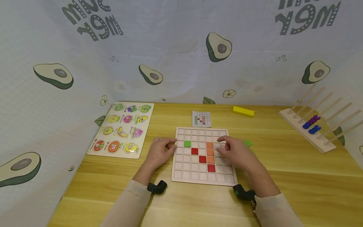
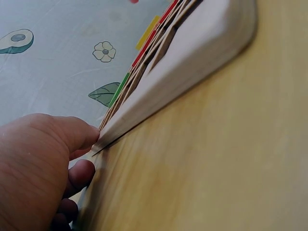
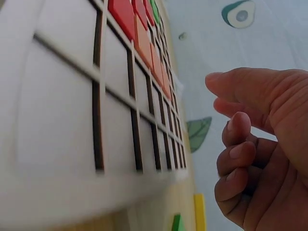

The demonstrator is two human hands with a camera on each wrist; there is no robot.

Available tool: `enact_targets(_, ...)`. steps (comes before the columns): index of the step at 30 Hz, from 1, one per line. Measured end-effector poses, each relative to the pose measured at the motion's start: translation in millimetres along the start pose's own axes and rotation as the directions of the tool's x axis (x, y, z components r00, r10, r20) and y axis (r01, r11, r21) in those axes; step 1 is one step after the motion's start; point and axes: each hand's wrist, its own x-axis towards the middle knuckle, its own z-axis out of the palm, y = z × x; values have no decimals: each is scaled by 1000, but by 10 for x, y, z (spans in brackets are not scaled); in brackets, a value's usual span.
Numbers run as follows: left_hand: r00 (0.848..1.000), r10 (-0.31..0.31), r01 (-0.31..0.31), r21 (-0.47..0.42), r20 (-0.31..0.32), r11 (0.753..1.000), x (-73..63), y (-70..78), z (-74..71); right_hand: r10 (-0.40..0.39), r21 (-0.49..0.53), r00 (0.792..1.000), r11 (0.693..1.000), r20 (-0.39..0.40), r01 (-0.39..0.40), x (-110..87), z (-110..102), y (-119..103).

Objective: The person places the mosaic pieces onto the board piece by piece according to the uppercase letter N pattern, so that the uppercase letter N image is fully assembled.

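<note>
A pale wooden grid board [image 1: 181, 174] lies flat on the table. Set into its squares are one green tile [image 1: 187, 143], three red tiles [image 1: 202, 159] in a diagonal, and three orange tiles [image 1: 210, 152] in a column. At the board's left edge, the fingertips of my left hand [image 1: 160, 153] touch the rim; in the left wrist view they meet its corner. Above the board's right part hovers my right hand [image 1: 236, 153], thumb and index finger apart with nothing between them. The right wrist view shows its other fingers [image 3: 233, 185] loosely curled. Loose green tiles [image 1: 248, 143] lie partly hidden beyond it.
Behind the board lies a small printed grid card [image 1: 201, 119]. A yellow block [image 1: 243, 111] is farther back to the right. Fruit puzzle board [image 1: 120, 130] at left; at right, a wooden peg rack [image 1: 307, 130] with purple and blue beads. A patterned cloth [image 1: 181, 91] backs the table.
</note>
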Motion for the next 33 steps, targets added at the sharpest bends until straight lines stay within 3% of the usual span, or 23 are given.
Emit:
enact_targets(11,1000,-16,16,-5,6,1000,-12,-8,-9,41,-27,998,999,-42,-43,-139,-198,457)
enact_targets(18,1000,-5,5,6,9,1000,-2,-4,-14,19,-5,998,1000,-61,-19,-186,-320,741)
enact_targets(26,1000,-10,10,5,15,1000,1,-9,5,12,-57,1000,998,-8,-13,-268,-463,1064)
enact_targets(33,999,-26,26,4,20,1000,-5,10,1,27,-67,999,997,26,-25,-293,-497,1184)
